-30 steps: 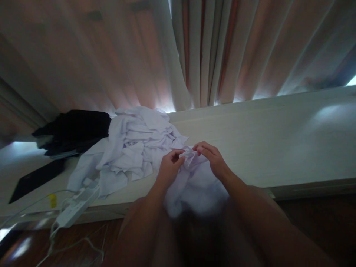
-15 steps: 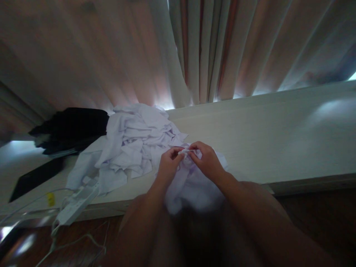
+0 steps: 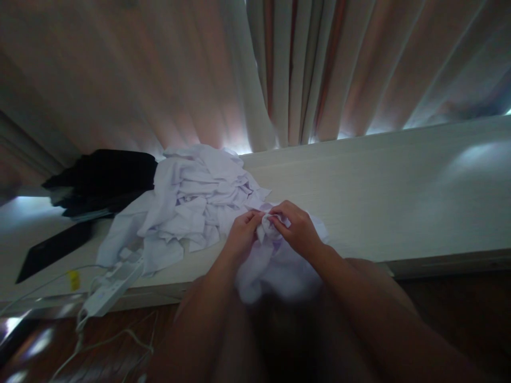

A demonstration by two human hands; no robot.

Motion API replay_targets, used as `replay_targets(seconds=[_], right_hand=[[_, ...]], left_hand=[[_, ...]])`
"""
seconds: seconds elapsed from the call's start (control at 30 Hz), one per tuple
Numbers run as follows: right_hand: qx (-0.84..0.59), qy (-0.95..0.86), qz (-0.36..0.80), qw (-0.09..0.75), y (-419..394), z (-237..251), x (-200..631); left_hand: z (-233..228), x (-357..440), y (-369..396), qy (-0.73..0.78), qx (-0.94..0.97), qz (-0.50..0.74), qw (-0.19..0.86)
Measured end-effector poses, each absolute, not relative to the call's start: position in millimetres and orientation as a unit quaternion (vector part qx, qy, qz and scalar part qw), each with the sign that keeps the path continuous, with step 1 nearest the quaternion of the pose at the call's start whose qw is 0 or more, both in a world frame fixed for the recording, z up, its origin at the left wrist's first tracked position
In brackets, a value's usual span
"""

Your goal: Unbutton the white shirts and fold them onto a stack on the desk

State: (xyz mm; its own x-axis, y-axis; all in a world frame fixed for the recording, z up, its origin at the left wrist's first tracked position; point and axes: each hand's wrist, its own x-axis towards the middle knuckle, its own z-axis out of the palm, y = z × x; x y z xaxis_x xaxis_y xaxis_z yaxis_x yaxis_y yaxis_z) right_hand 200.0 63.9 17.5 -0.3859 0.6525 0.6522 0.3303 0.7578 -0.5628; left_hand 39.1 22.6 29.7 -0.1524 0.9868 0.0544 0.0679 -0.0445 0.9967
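Left hand (image 3: 240, 238): you pinch the crumpled white cloth garment (image 3: 275, 260), bunching its edge.
Right hand (image 3: 297, 230): pinched shut on the same fold, fingertips meeting your left's.
Heap of white clothes (image 3: 191, 205): left of your left hand.

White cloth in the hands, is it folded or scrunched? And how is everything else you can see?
White cloth: bunched, pinched at its top by both hands.
Left hand: closed on the cloth.
Right hand: closed on the cloth.
White clothes pile: crumpled, heaped on the ledge.
Black garment: lying loose beside the pile.
Power strip: at the ledge's edge, cable attached.
Curtains: drawn shut.
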Motion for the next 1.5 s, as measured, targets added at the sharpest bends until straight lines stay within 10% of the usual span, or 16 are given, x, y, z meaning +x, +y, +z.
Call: replay_targets(seconds=[1.5], right_hand=[[-0.335,-0.831,0.105,0.431,64.4,12.6,196.1]], left_hand=[[26.8,44.2,24.5,0.569,0.494,0.547,0.365]])
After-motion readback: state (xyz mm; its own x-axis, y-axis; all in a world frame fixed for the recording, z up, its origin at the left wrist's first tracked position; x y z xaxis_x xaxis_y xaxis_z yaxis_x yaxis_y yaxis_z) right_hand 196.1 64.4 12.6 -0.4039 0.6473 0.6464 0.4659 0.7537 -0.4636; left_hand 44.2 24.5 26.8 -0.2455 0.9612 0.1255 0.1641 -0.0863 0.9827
